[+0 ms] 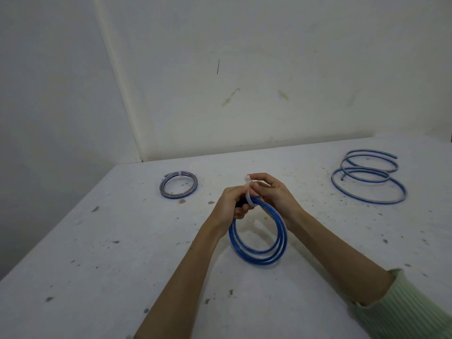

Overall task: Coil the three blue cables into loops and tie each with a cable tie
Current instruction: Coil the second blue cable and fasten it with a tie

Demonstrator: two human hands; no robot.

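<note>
Step in hand looks like tying coil no. 2 of 3. Both hands are together at the top of the middle coil (258,234), which is held up on edge over the tabletop (97,253), approx. centre of view, bottom of the loop hanging free just above or at the surface; can't tell if it touches. Left hand (231,206) is wrapped round the bunched turns at the top, fingers curled on the cable. Right hand (274,194) pinches the white cable tie (250,194), which runs round the bunch and up to a small white end at the fingertips. Whether the tail is already through the head isn't clear, too small and partly hidden by fingers. Far left on the tabletop lies a small coil (178,184), flat, w/ a white tie on its far side, so that one reads as done. Far right, well apart, sits the loose cable (368,178) in sprawling uneven turns, no tie seen, so prob. still to do. Next move, as I judge it: feed or pull the tie tail tight w/ the right hand while the left keeps the turns bunched so they don't spring apart; the cable looks stiff and springy, so letting go early could undo the loop.
</note>
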